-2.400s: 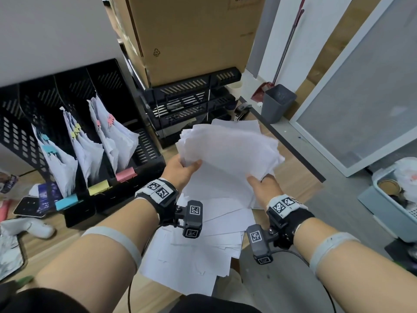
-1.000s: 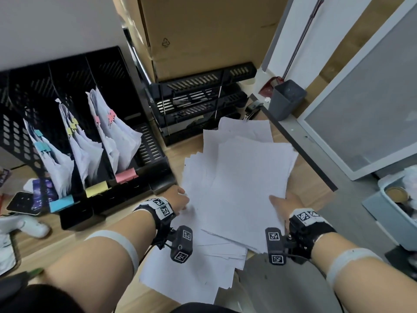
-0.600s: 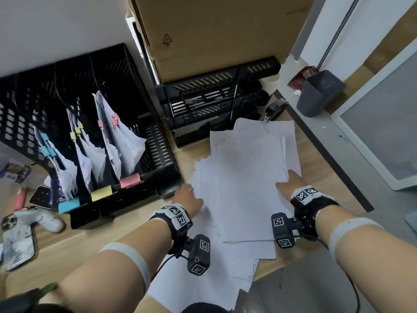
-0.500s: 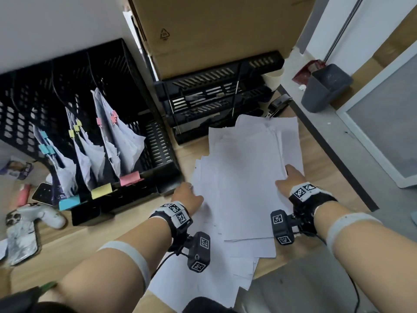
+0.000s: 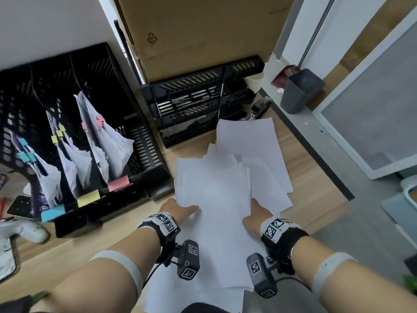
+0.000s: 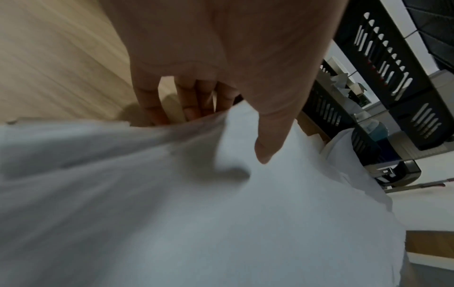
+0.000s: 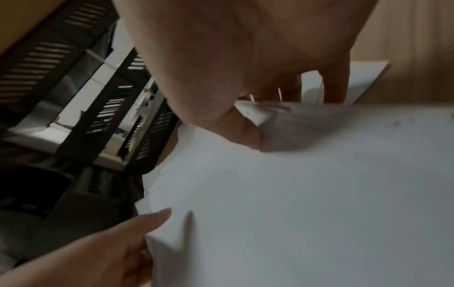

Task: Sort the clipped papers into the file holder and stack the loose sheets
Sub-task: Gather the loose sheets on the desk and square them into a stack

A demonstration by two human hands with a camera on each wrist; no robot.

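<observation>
White loose sheets (image 5: 214, 199) lie fanned on my wooden desk (image 5: 316, 177). My left hand (image 5: 178, 210) pinches their left edge, thumb on top, fingers beneath; my right hand (image 5: 256, 213) likewise grips the right edge. Clipped papers (image 5: 101, 141) stand in the black file holder (image 5: 135, 136) beyond.

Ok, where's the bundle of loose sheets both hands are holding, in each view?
Head: loose sheets centre, between left hand and right hand.
Left wrist: the sheets fill the lower frame.
Right wrist: they fill the lower right.
Shared landmark: black letter tray.
</observation>
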